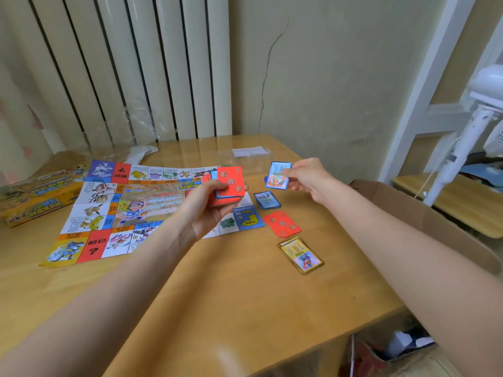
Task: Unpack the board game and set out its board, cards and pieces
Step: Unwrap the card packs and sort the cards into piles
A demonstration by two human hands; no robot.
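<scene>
Left hand point(206, 210) held over the board's point(109, 210) right edge, fingers clamped on a card stack point(227, 191) with a red card on top. Right hand point(307, 178) raised, fingers pinching a blue-bordered card point(278, 176). Below those fingers, on the bench point(245, 281): blue pile point(267, 200), red pile point(283, 223), gold-bordered pile point(300, 254).

Only 1 view exists: a wide-angle head camera looking forward and down across the wooden table point(245, 281) from its near edge, close above both forearms. The wall fills 12 o'clock; the unfolded board point(109, 210) lies toward 10 o'clock.
</scene>
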